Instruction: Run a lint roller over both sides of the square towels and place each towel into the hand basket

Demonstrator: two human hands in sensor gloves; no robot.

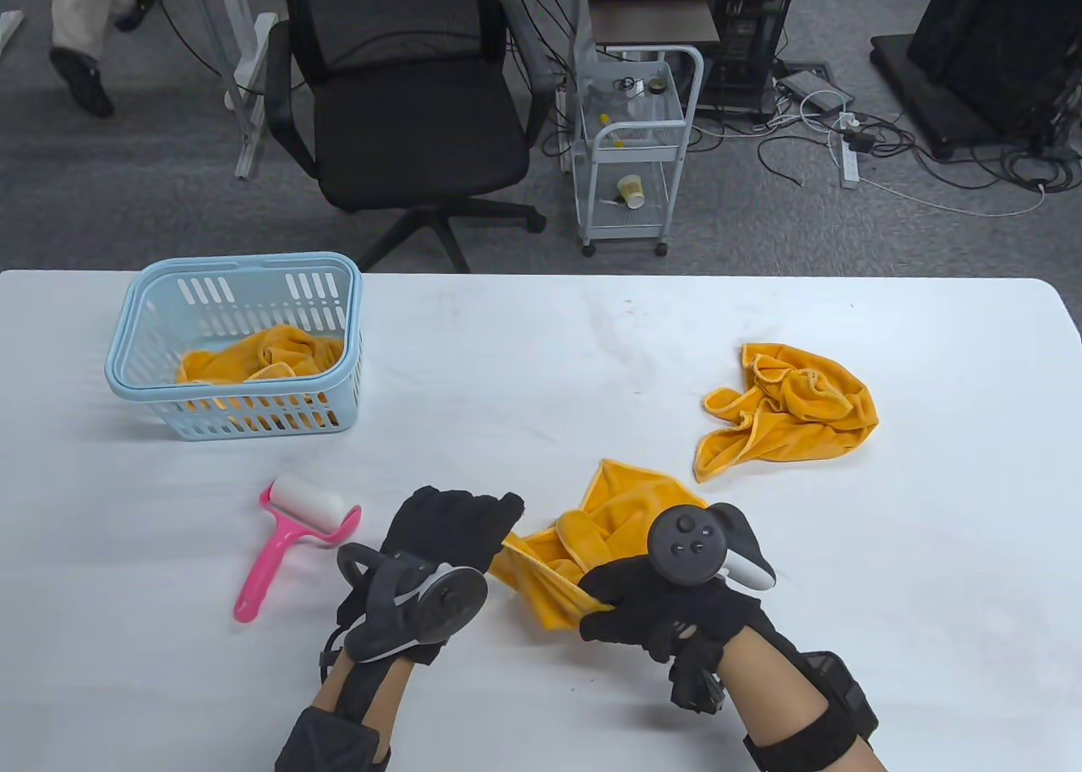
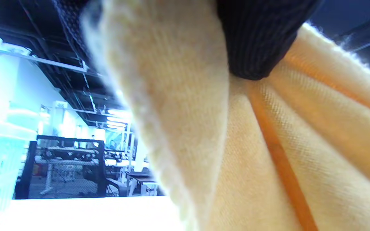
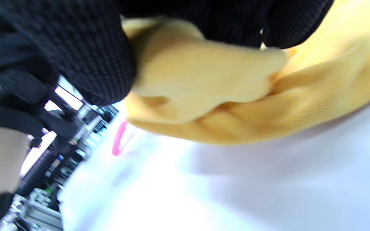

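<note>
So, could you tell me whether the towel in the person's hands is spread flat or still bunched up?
Bunched up. The held towel hangs in folds between the left hand and right hand, both gripping its edge.

The orange terry-cloth towel [image 1: 592, 544] looks soft and napped, with a ribbed weave and stitched hem. The black knit gloves are matt mesh. The smooth white desk [image 1: 541, 366] has a slight sheen; at ten o'clock, the pale-blue slotted plastic basket [image 1: 135, 358] looks glossy.
</note>
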